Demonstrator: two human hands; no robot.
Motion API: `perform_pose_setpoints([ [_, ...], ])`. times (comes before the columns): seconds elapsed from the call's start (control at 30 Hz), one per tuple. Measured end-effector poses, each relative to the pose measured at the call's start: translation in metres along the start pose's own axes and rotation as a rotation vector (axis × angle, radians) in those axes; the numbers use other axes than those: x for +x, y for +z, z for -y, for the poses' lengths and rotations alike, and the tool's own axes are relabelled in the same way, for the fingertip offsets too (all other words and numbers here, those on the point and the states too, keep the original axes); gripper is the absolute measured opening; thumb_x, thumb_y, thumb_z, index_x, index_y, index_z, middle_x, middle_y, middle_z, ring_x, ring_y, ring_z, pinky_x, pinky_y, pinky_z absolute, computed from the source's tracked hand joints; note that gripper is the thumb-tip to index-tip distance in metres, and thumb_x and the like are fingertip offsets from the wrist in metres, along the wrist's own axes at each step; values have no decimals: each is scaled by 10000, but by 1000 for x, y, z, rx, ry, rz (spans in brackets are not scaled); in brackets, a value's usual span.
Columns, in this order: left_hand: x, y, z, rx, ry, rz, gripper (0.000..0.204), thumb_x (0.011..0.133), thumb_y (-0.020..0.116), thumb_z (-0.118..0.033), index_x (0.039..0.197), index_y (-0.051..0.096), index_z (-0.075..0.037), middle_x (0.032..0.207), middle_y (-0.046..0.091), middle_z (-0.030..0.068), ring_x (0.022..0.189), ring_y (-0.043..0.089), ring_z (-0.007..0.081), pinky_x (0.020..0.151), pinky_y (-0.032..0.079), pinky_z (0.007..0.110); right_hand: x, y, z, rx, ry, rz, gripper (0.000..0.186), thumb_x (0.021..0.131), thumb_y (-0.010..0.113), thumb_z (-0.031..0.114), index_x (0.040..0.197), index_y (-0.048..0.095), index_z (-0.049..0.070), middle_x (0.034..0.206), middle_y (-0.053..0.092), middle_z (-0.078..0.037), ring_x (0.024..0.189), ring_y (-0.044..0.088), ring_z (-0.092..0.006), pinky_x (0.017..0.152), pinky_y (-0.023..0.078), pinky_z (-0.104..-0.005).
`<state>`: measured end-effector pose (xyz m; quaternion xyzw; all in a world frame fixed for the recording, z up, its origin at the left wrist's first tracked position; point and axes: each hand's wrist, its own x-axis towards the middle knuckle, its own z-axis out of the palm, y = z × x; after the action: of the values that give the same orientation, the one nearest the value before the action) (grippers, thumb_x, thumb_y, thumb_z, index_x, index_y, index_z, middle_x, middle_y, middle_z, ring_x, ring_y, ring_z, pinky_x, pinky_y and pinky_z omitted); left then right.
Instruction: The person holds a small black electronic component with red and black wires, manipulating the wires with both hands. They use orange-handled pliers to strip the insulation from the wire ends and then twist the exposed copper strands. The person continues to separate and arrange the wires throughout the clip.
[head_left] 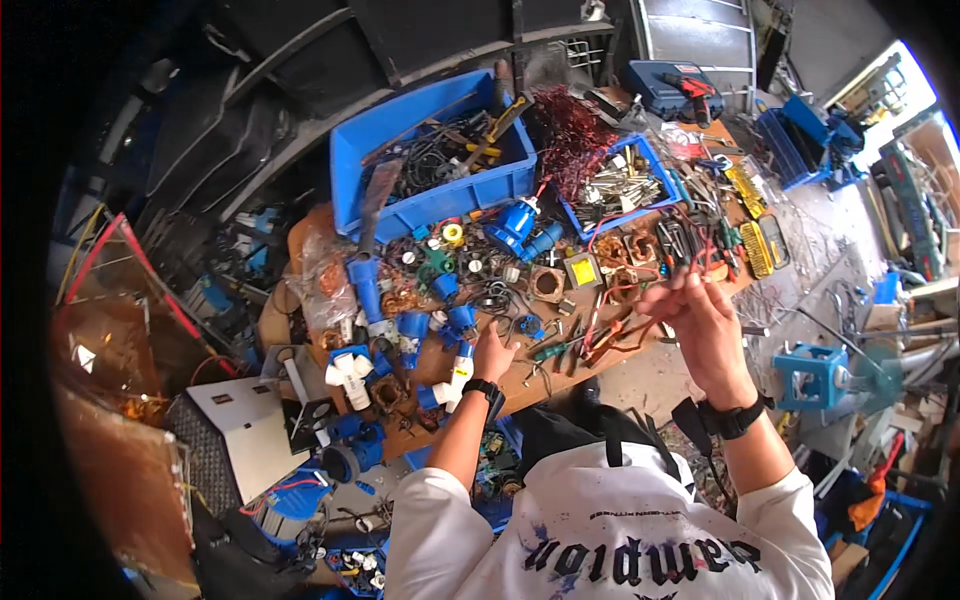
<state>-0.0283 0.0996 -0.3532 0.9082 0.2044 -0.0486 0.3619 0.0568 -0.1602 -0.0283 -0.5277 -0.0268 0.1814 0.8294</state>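
My left hand [491, 358] rests low over the front of the wooden table, thumb apart from the fingers, holding nothing I can see. Beside it lie a white-and-blue plug fitting [461, 370] and a small round blue part [530, 326]. My right hand [708, 330] is raised at the table's right front, its fingertips pinched together. Thin red wire [706, 268] shows by those fingertips; what they grip is too small to make out. Left of this hand lie red-handled pliers [610, 342] and a green-handled screwdriver [548, 352].
A large blue crate [435, 205] of tools and cables stands at the back, near a tangle of dark red wire [570, 135]. Right of it sit a blue tray [640, 207] of metal pieces and a drill [694, 90] on a case. Copper windings and blue connectors [412, 330] crowd the table.
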Motion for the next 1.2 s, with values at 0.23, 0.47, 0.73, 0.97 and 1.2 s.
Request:
perform_pose_setpoints([
  [0.23,26,39,27,193,-31,131,328,780,681,-272,1045,631,-85,983,677,163,930,631,357,811,485,463,-19,-1,8,-69,-98,-145,206,1022,414,249,1007,516,71,940,660,-124,922,653,-255,854,494,-376],
  [0.47,48,-25,21,-436,21,-80,159,911,592,-186,961,622,-38,748,636,86,677,623,208,596,472,320,-29,2,8,-63,-131,-269,201,1021,415,232,1004,501,51,778,567,-50,768,607,-175,800,505,-346],
  [0.73,27,-129,1,-1023,-202,89,241,967,542,-252,952,602,-19,635,416,-47,526,394,64,498,348,238,-43,-5,-4,94,-99,-264,219,1022,420,253,953,498,60,701,499,-25,673,555,-160,667,470,-281],
  [0.97,24,-151,-20,-1171,-183,36,222,966,541,-250,906,594,-43,628,421,-45,512,376,71,480,313,238,-52,2,-10,105,-85,-191,225,1017,435,259,966,517,55,704,496,-20,666,526,-151,660,449,-271],
  [1.2,37,-151,4,-1268,-197,150,233,983,477,-206,1104,573,-32,892,642,59,877,653,204,770,537,334,-68,5,-14,88,-96,-164,231,1017,437,264,969,520,54,701,497,-18,671,524,-151,663,445,-274],
])
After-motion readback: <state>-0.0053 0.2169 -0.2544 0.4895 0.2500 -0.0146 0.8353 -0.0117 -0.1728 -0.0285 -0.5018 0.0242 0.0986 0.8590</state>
